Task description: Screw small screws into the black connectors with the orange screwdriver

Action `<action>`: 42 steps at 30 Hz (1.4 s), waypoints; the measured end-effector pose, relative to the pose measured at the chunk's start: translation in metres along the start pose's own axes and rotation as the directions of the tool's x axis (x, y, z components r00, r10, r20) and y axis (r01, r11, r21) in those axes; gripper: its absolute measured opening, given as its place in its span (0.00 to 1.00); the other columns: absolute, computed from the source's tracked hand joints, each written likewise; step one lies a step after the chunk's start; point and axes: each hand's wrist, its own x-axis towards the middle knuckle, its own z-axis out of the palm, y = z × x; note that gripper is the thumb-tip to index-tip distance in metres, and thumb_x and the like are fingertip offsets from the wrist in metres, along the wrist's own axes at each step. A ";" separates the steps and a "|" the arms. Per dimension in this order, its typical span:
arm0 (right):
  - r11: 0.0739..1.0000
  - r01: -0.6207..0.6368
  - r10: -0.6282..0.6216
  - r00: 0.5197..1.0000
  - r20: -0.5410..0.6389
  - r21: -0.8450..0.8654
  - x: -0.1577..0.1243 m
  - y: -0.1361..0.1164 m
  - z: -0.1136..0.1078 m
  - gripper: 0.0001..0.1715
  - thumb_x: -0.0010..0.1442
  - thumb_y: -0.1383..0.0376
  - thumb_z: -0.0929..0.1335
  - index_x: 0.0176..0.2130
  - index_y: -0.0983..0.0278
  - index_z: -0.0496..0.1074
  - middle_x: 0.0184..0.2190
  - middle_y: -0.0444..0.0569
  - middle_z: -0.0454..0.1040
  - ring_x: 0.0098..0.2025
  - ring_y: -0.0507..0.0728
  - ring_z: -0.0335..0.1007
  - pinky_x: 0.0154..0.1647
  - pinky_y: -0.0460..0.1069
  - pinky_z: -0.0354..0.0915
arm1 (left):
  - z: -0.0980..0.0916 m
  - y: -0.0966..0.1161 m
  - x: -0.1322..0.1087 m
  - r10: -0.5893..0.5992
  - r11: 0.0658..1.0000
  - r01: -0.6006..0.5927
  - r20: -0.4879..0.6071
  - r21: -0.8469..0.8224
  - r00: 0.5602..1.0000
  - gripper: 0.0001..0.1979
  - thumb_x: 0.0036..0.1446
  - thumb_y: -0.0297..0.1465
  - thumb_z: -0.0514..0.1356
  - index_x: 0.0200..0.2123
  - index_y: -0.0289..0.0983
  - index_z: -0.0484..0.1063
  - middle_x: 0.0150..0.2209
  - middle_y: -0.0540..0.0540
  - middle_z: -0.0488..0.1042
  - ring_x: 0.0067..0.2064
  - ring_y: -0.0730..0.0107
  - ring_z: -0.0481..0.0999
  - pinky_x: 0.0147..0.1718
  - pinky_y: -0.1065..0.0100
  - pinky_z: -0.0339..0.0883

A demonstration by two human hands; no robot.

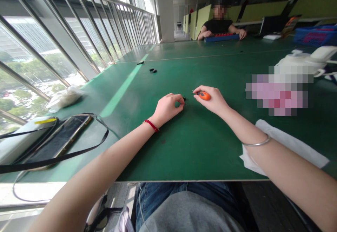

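Note:
My left hand [167, 109] sits on the green mat, its fingertips pinching a small black part with a thin pin [183, 103]. A red cord circles that wrist. My right hand [213, 100], with a silver bangle on its wrist, lies just to the right and grips a rounded orange handle [204, 95] with a dark patch. The handle's shape suggests a small hand tool, but my fingers hide part of it. A narrow gap separates the two hands.
Small black parts [152, 70] lie farther up the green table mat [126, 84]. At left are a phone [59, 140] with a black strap and a white bag [64, 98]. A white cloth [286, 144] lies under my right forearm. A co-worker [221, 25] sits opposite behind a blue tray [221, 38].

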 end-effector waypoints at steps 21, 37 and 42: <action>0.968 0.252 -0.251 0.948 0.198 0.020 0.000 -0.012 -0.004 0.09 0.56 0.63 0.67 0.38 0.62 0.76 0.32 0.47 0.72 0.32 0.53 0.67 0.35 0.47 0.60 | 0.000 -0.003 0.003 -0.192 0.721 0.227 0.127 -0.654 0.973 0.16 0.49 0.28 0.63 0.42 0.32 0.69 0.31 0.45 0.78 0.33 0.70 0.78 0.36 0.69 0.70; 0.941 0.275 -0.241 0.953 0.181 -0.196 0.002 -0.014 -0.015 0.08 0.56 0.65 0.67 0.36 0.61 0.77 0.32 0.46 0.74 0.32 0.54 0.67 0.35 0.48 0.59 | -0.022 -0.010 0.005 -0.010 0.992 0.030 0.162 -0.123 0.987 0.07 0.54 0.28 0.58 0.35 0.35 0.75 0.36 0.47 0.76 0.36 0.68 0.75 0.38 0.67 0.67; 0.947 0.258 -0.207 0.945 0.252 -0.189 0.002 -0.011 -0.013 0.07 0.56 0.65 0.68 0.36 0.60 0.77 0.33 0.46 0.75 0.34 0.54 0.69 0.35 0.47 0.59 | -0.018 -0.010 0.002 0.064 0.992 -0.087 0.230 0.094 0.971 0.09 0.56 0.28 0.55 0.36 0.39 0.76 0.36 0.49 0.75 0.36 0.69 0.74 0.35 0.71 0.65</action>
